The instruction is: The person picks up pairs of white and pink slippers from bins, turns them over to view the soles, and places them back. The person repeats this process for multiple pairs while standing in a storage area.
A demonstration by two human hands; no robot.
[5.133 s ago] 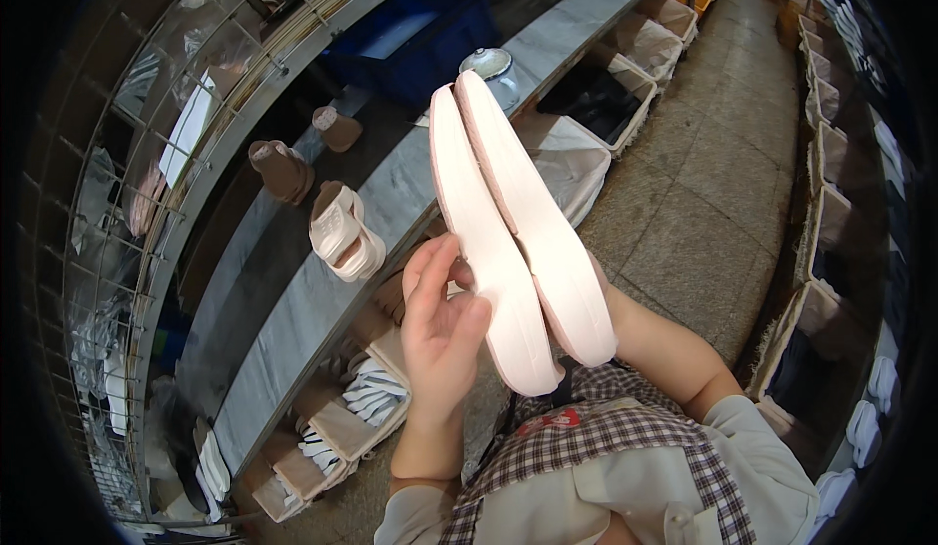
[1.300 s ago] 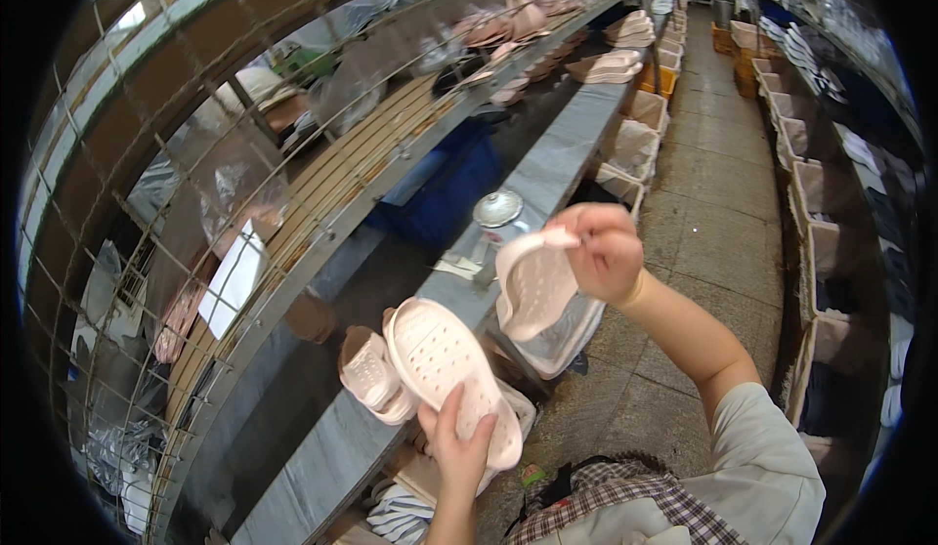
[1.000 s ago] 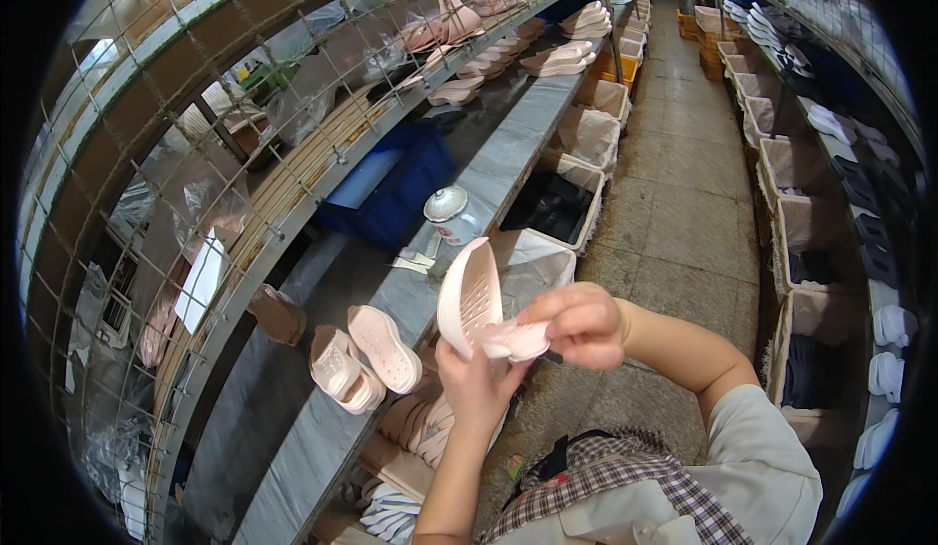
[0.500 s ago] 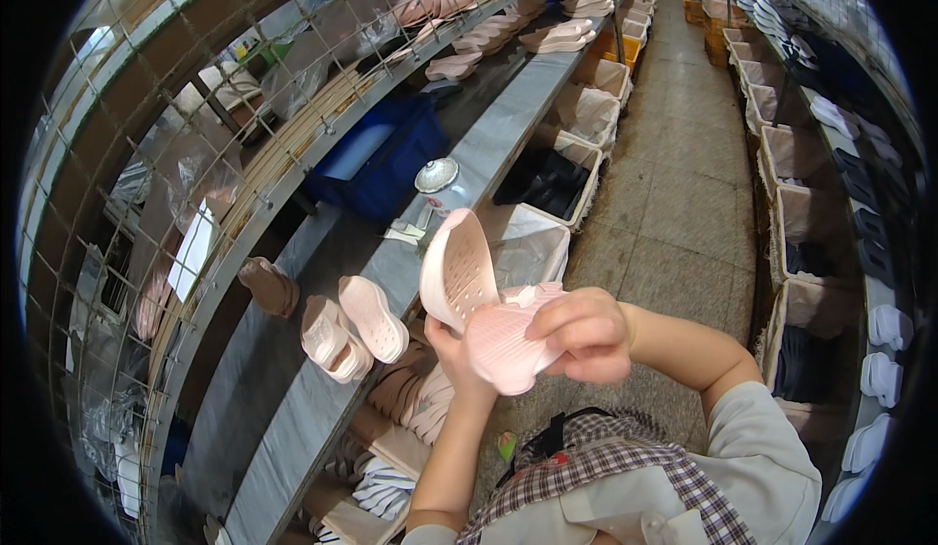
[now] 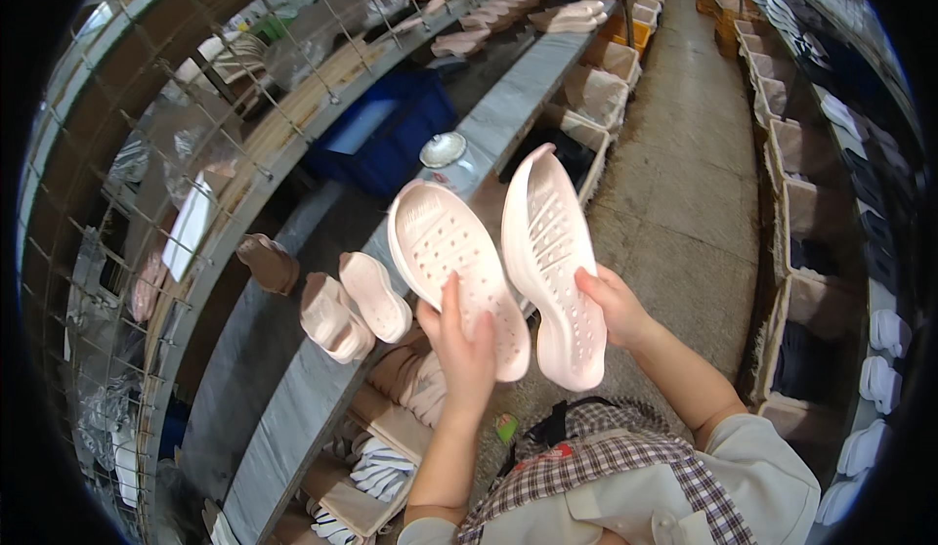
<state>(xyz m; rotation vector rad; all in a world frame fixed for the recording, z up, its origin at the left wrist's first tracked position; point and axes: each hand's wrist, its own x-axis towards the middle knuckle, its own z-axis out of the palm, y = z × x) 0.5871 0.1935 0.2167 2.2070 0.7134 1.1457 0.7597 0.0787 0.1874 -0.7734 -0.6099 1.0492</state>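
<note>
A pale pink shoe sole [image 5: 454, 262] with rows of small holes is held in my left hand [image 5: 459, 350], fingers lying over its inner face. My right hand [image 5: 622, 308] grips a second pale pink shoe sole [image 5: 554, 262] by its right edge, thumb on top. Both soles stand side by side, hollow inner faces turned toward me, toe ends up. On the grey bench to the left lie more pink soles [image 5: 374, 297], a stacked pair [image 5: 334, 317] beside them and a browner one [image 5: 268, 263] farther left.
A lidded enamel mug [image 5: 445, 152] stands on the grey bench [image 5: 303, 398], near a blue crate [image 5: 376, 135]. Wire mesh [image 5: 127, 203] rises at left. Below the bench, lined bins hold soles [image 5: 381, 472]. Across the aisle floor [image 5: 674, 154] runs another row of bins [image 5: 806, 301].
The two soles, held close together with one showing its ribbed underside, are now apart, both inner faces showing. My right hand has shifted its hold to the sole's right edge.
</note>
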